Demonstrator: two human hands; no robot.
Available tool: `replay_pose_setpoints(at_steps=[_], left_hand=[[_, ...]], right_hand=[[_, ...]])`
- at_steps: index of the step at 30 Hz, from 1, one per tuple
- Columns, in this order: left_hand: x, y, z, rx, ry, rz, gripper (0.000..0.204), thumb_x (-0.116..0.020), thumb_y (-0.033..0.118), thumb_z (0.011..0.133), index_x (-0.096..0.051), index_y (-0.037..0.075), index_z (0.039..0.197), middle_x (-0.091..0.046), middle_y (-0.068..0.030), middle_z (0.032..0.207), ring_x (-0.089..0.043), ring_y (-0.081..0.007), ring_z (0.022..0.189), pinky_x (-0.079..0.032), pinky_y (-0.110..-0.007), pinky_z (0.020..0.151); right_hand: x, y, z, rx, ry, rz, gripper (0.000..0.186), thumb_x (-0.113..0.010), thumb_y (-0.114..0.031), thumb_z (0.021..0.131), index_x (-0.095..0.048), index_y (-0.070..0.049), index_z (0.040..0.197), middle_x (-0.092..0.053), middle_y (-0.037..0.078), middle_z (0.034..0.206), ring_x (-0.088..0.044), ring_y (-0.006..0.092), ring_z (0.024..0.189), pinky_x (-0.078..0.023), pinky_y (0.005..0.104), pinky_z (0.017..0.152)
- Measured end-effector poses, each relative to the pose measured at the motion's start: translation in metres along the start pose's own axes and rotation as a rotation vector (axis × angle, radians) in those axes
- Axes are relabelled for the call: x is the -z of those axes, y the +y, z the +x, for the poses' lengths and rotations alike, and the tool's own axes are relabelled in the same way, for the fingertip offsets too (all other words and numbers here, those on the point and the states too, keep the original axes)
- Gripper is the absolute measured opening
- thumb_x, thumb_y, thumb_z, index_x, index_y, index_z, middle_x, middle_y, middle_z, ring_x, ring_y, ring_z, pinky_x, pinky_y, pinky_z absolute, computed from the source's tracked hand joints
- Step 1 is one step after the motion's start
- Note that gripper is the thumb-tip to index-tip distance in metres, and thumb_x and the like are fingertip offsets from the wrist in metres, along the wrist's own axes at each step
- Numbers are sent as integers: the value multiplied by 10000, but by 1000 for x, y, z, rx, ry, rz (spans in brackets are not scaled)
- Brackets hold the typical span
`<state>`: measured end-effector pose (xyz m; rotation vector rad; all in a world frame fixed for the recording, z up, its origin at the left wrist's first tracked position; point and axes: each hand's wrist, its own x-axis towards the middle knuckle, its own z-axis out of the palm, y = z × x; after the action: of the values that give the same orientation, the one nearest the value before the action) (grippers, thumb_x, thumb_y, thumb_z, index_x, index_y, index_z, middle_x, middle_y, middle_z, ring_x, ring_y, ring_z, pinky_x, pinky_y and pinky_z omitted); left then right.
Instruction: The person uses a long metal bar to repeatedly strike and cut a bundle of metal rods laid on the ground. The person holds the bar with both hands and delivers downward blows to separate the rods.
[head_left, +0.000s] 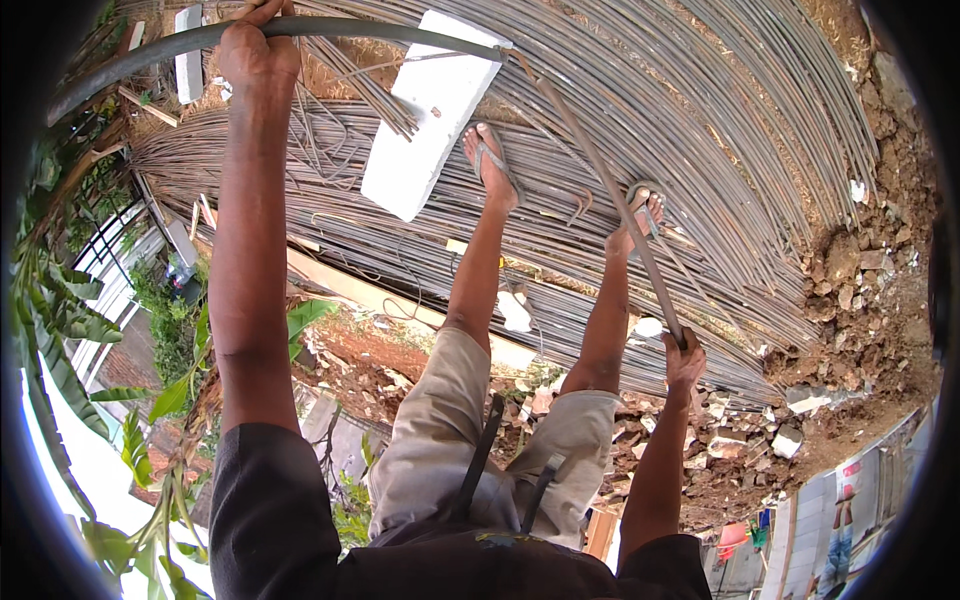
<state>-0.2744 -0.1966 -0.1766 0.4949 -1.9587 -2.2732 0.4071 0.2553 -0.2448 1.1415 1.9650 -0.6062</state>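
My left hand [259, 52] is raised at the upper left, its fingers wrapped around a thick dark grey pipe [370, 31]. The pipe curves from the left rim to a point above the white slab [425, 140]. At that end it meets a thinner brownish metal rod [600, 166], which slants down to the right; how the two join is too small to tell. My right hand [685, 362] grips the rod's lower end. Beneath both lie many long steel reinforcing bars [760, 120]. Several short bars [380, 95] rest against the slab.
My sandalled feet stand on the bars. Bent wire stirrups [325, 140] lie left of the slab. A wooden board [370, 290] runs behind my legs. Broken bricks and rubble [850, 270] lie at the right. Banana leaves [70, 340] grow at the left; hanging clothes [735, 540] show lower right.
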Motion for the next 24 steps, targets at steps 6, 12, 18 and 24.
replay_pose_setpoints(at_steps=[6, 12, 18, 24], left_hand=[[-45, 11, 0, 87, 4, 107, 196, -605, -74, 917, -586, 74, 1044, -607, -37, 938, -620, -187, 877, -547, -398, 851], [-64, 8, 23, 60, -20, 300, 255, -609, -78, 918, -576, 63, 1128, -612, -97, 1026, -613, -218, 960, -551, -438, 891], [-35, -3, 157, 142, -5, 253, 208, -519, -82, 992, -560, 16, 1170, -616, -143, 1119, -605, -263, 1071, -476, -561, 1028], [-3, 22, 247, 133, 61, 222, 206, -461, -112, 1014, -566, -10, 1158, -631, -171, 1150, -615, -302, 1131, -466, -624, 1093]], right_hand=[[-36, 41, 34, 71, -2, 18, 293, -797, -380, 804, -680, -141, 926, -700, 156, 775, -656, 455, 768, -497, 547, 708], [-56, 61, 58, 49, 4, 67, 232, -756, -345, 783, -693, -159, 906, -691, 159, 759, -653, 443, 746, -503, 538, 704], [-67, 87, 59, 43, 19, 107, 234, -788, -312, 764, -667, -139, 864, -678, 152, 739, -644, 435, 719, -504, 513, 676], [-83, 106, 81, 117, 12, 79, 264, -780, -317, 776, -617, -110, 801, -652, 151, 694, -634, 431, 679, -488, 517, 644]])
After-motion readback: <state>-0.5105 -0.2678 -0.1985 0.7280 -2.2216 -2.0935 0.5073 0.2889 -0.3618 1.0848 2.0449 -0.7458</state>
